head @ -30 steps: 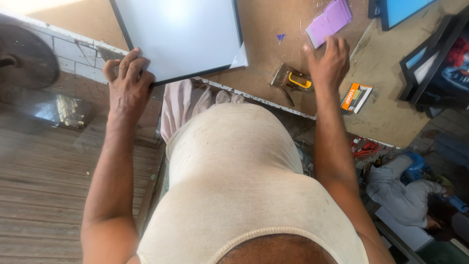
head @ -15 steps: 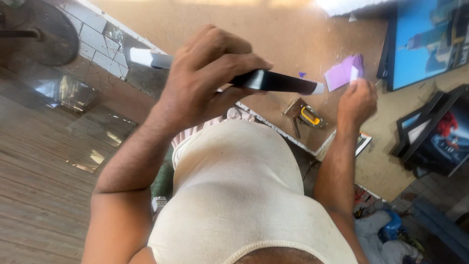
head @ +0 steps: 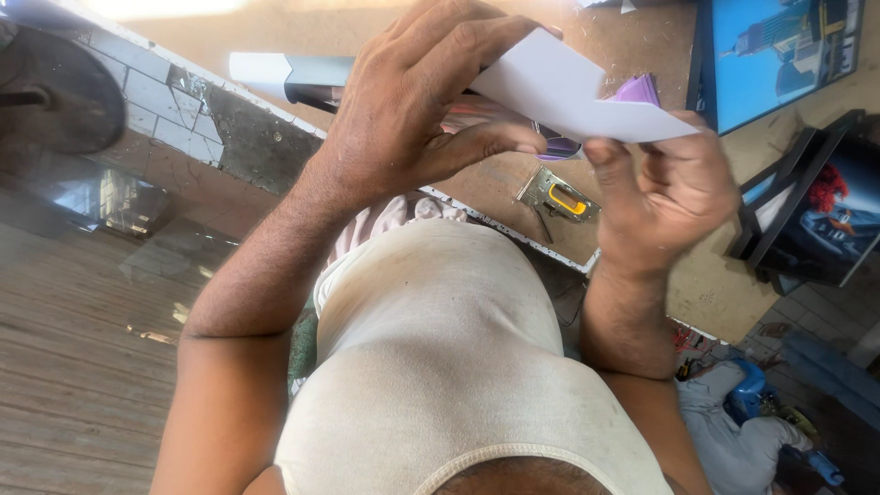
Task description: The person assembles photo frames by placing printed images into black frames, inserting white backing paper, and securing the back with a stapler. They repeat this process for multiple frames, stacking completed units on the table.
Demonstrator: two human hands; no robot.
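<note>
Round metal object: a dark, round metal object (head: pixel 46 96) was seen at the far left, above the wooden floor (head: pixel 82 385).
Tiled edge: a white tiled edge (head: pixel 156 92) of the brown worktable (head: pixel 477 183) was seen running diagonally past the left forearm.
Frame: a dark frame with a white backing (head: pixel 293 78) was held raised above the worktable, its left end showing past the left hand, the rest hidden behind the hand.
Left hand: the left hand (head: pixel 417 101) was closed over the frame, the fingers curled across the top and the thumb pressed underneath.
White sheet: a white sheet (head: pixel 573 96) was held between both hands, just over the frame's right part.
Staple gun: a grey and yellow staple gun (head: pixel 556 195) was left lying on the worktable below the hands, apart from them.
Purple pad: a purple pad (head: pixel 637 89) was partly covered by the white sheet.
Right hand: the right hand (head: pixel 669 197) was closed on the lower right corner of the white sheet, thumb pinched to it.
Framed pictures: blue framed pictures (head: pixel 779 55) were stood at the right.
</note>
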